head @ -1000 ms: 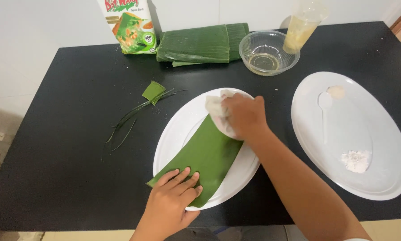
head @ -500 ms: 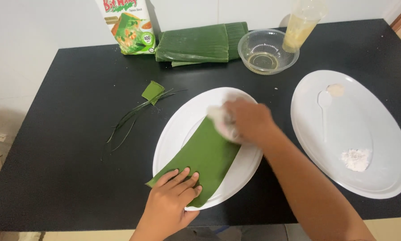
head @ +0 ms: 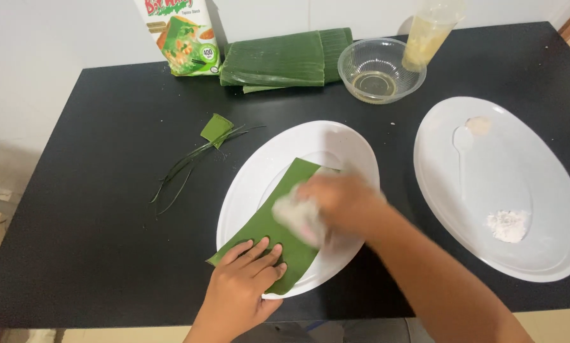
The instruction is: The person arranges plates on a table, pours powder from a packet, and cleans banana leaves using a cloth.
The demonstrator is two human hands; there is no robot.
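**Leaf wiped on a white plate**

We press our left hand (head: 247, 279) flat, fingers spread and holding nothing, on the near end of a green banana leaf strip (head: 278, 219) lying across the oval white plate (head: 259, 171) on the black bench (head: 94, 190). Our right hand (head: 336, 203), blurred, is closed around a pale crumpled wad (head: 298, 219) resting on the leaf. Beyond the plate sit folded leaves (head: 278, 60), a glass bowl (head: 380, 70) and a second plate (head: 501, 184).
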